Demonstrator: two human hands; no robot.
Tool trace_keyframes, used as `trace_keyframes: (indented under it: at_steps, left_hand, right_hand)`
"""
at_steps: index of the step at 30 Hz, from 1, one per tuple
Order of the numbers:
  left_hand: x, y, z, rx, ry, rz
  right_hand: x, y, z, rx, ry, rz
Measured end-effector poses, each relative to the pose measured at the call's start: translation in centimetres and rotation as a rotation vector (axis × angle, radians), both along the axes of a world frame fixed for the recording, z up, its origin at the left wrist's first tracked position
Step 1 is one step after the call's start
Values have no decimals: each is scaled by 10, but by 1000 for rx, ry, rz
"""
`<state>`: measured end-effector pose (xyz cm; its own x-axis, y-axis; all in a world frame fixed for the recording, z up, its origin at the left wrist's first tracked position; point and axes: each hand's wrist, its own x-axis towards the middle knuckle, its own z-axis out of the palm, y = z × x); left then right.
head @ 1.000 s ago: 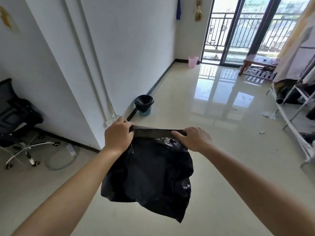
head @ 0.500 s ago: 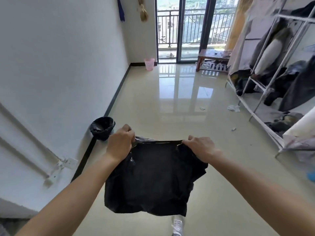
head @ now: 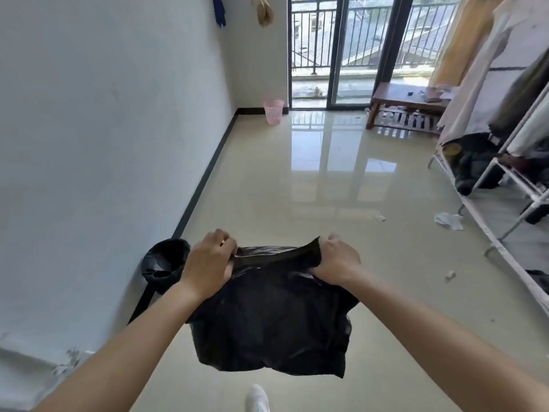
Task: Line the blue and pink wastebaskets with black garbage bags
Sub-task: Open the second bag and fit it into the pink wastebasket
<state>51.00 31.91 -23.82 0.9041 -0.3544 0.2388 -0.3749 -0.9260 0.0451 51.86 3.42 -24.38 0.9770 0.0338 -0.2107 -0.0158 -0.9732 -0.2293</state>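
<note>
Left hand (head: 208,260) and right hand (head: 337,260) each pinch the top edge of a black garbage bag (head: 270,319), held out in the air with its mouth stretched between them; lined wastebasket (head: 165,263) just left by the wall; pink wastebasket (head: 273,111) unlined, well apart in the far corner beside the balcony door (head: 341,49).

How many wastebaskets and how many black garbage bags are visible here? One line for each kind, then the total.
Wastebaskets: 2, the lined wastebasket and the pink wastebasket
Black garbage bags: 2, one lining the near wastebasket, one garbage bag held by both hands
Total: 4
</note>
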Motion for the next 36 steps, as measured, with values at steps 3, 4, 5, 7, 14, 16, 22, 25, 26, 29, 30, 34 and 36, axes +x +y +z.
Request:
trace_keyframes:
  at_steps: [3, 4, 5, 7, 14, 16, 22, 25, 26, 29, 30, 34, 36]
  left_hand:
    - [97, 17, -21, 39, 15, 38]
    - [132, 23, -27, 64, 21, 52]
    - [161, 28, -31, 76, 23, 68]
    - [231, 40, -35, 96, 52, 86]
    - [462, 36, -2, 229, 90, 16]
    - [524, 24, 1, 256, 80, -21]
    - [728, -30, -23, 299, 54, -71]
    - [827, -51, -25, 340, 66, -60]
    - [863, -55, -21, 353, 59, -58]
    - [966, -56, -4, 327, 41, -10]
    - [993, -54, 1, 317, 28, 19]
    - [1107, -38, 8, 246, 28, 114]
    - [1167, -29, 2, 198, 16, 142]
  right_hand:
    - [98, 18, -14, -83, -71, 201]
    - [132, 22, -17, -101, -73, 243]
    - [160, 25, -18, -115, -66, 271]
    - [229, 32, -18, -137, -53, 297]
    - [447, 16, 18, -80, -84, 183]
    - [501, 9, 19, -9, -98, 63]
    - [698, -23, -12, 33, -289, -258]
    - [794, -40, -24, -55, -188, -209]
    - [829, -45, -25, -67, -138, -178]
    - [932, -51, -21, -73, -74, -70]
    - [960, -50, -16, -81, -66, -38]
    - [1091, -42, -9, -71, -41, 82]
    - [1157, -39, -11, -34, -85, 117]
